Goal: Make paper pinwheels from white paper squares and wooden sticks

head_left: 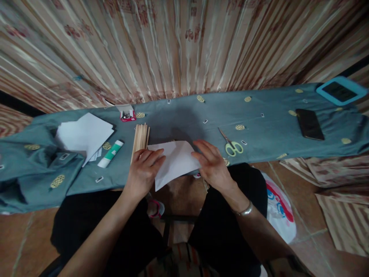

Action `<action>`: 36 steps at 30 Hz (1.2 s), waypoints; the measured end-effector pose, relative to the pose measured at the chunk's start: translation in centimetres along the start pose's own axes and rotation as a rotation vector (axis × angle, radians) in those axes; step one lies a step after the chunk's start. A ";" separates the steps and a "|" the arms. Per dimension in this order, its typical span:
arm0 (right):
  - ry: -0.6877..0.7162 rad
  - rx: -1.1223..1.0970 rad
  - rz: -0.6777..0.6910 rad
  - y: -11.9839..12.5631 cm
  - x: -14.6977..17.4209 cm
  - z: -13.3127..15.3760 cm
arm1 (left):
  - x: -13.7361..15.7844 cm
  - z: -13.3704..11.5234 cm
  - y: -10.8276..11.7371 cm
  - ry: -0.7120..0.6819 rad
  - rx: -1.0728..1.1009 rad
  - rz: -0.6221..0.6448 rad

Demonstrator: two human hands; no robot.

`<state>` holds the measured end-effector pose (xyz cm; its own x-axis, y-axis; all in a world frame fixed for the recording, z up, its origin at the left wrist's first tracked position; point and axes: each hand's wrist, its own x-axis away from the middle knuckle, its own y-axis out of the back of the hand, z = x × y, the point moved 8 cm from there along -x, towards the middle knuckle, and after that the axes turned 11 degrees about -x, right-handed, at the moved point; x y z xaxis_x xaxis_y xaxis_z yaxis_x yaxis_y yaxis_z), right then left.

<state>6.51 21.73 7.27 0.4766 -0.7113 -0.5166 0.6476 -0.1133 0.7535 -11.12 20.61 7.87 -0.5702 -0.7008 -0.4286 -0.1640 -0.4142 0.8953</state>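
White paper (177, 161) is up in the air between the two hands, right over the near edge of the counter (184, 111). It is plain and thin, with a soft bend in it, and its top right corner curls. One pointy corner dips down past the counter's edge, above the floor (187, 198). The left hand (144, 169) has its fingers clamped on the left side of the paper. The right hand (213, 165) has bent fingers at the right side; I cannot tell if they pinch it.

The counter is long and has a blue-green cloth with little yellow pineapples. Behind the paper, a wide strip of cloth goes back to a striped curtain (178, 50), which stands like a wall. The person's dark knees (242, 181) are close to the near edge.

A bunch of wooden sticks (140, 136) lies just beside the left hand, which hides its near end, so that side is tight. Farther left are a green and white tube (110, 154) and a pile of white sheets (85, 132). A small red box (127, 115) sits open behind the sticks. Scissors (230, 142) with green handles lie near the right hand. A black phone (309, 124) is well apart, far right.
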 end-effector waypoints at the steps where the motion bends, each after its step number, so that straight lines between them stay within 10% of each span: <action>1: 0.011 0.056 0.041 -0.5 0.1 0.4 | 0.3 -0.6 -0.4 -0.018 -0.005 0.031; 8: 0.053 0.243 0.156 -2.3 1.7 3.6 | 1.1 -4.0 -2.1 -0.095 0.001 0.096; 16: 0.228 0.152 0.009 -2.1 1.3 4.8 | 0.2 -1.6 -2.3 -0.027 -0.090 0.100; 28: -0.044 -0.226 0.145 -3.2 2.8 -0.9 | 2.3 -2.6 -4.5 -0.008 0.171 0.189; 36: -0.384 -0.524 0.037 -3.0 0.5 -4.0 | 2.0 0.1 -5.3 0.309 0.453 0.111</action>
<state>7.16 24.46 3.10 0.3205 -0.9167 -0.2385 0.8854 0.2004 0.4195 -11.47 21.46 2.29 -0.3522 -0.8921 -0.2830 -0.4849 -0.0847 0.8705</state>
